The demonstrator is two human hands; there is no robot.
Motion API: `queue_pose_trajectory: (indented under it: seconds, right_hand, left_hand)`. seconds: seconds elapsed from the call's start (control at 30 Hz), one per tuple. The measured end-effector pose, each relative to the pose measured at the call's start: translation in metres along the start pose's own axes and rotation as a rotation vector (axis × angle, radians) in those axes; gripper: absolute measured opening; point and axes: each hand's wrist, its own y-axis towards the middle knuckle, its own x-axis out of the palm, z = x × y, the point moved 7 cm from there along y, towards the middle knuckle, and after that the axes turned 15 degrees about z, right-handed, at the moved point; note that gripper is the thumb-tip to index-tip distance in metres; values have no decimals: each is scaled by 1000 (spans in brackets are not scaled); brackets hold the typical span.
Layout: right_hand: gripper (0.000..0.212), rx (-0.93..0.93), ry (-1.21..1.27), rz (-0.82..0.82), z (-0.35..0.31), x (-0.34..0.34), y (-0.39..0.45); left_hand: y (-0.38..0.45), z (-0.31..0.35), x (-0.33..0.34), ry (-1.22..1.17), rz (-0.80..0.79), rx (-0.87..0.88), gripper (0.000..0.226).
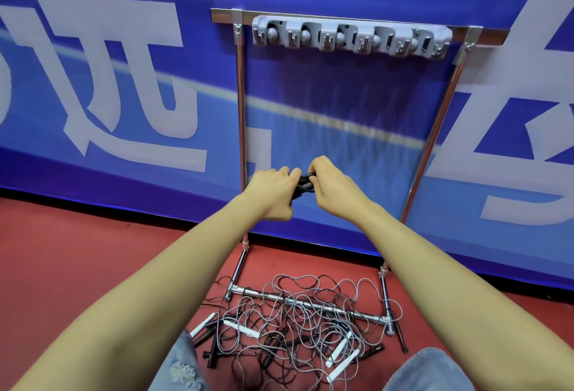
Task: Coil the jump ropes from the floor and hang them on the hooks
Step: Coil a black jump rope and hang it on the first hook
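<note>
Both my hands are raised in front of the metal rack and meet around a small black coiled jump rope (305, 185). My left hand (275, 193) grips its left side and my right hand (334, 187) grips its right side; most of the coil is hidden by my fingers. A grey hook rail (352, 37) with several hooks is fixed across the top of the rack, and nothing hangs on it. On the red floor below lies a tangled pile of jump ropes (298, 319), grey and black cords with white and black handles.
The chrome rack frame (240, 129) stands against a blue banner wall with large pale letters. Its base bar (310, 303) lies across the floor under the tangled cords. My knees in denim (431, 372) show at the bottom edge.
</note>
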Motion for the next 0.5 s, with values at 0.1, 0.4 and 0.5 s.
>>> queue_pose_trajectory:
  seconds: [0.1,0.4,0.5]
  right_hand:
    - [6,70,108,69,0,-2,0]
    - [8,205,273,127,5,-4,5]
    - [6,230,296,159,9,-4,5]
  left_hand:
    - [0,0,-1,-98,-17,-13,29]
    - [9,-10,-7,-195,134,-205,34]
    - [11,-11,-6,-276,97,-283,30]
